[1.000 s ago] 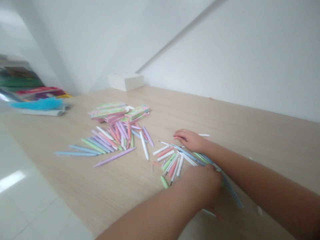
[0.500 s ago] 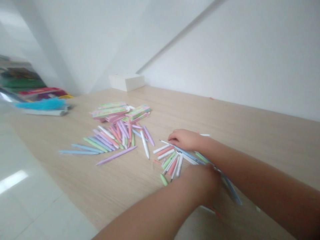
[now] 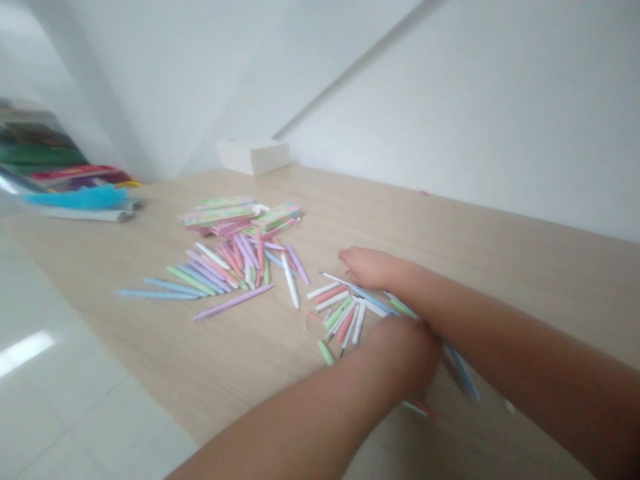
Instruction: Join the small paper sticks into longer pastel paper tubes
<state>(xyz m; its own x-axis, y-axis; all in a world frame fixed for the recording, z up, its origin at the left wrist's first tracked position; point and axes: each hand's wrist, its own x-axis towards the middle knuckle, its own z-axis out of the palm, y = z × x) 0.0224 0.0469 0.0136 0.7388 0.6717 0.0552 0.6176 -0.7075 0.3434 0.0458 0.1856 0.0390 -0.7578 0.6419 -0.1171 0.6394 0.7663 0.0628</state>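
L hand (image 3: 405, 353), R hand (image 3: 373, 268) on loose pens (image 3: 345, 310), grips unclear, pen boxes (image 3: 240, 217) contents hidden

The nearer pens (image 3: 345, 313) are showing white, pink, green and blue, while the farther pens (image 3: 225, 273) are showing lilac, pink, mint, pale blue and white. The flat cartons (image 3: 240, 217) are showing pink with green print. The bench (image 3: 450, 240) is showing pale, streaky wood grain; the small box (image 3: 253, 155) is looking plain white; the fluffy thing (image 3: 75, 198) is glowing turquoise
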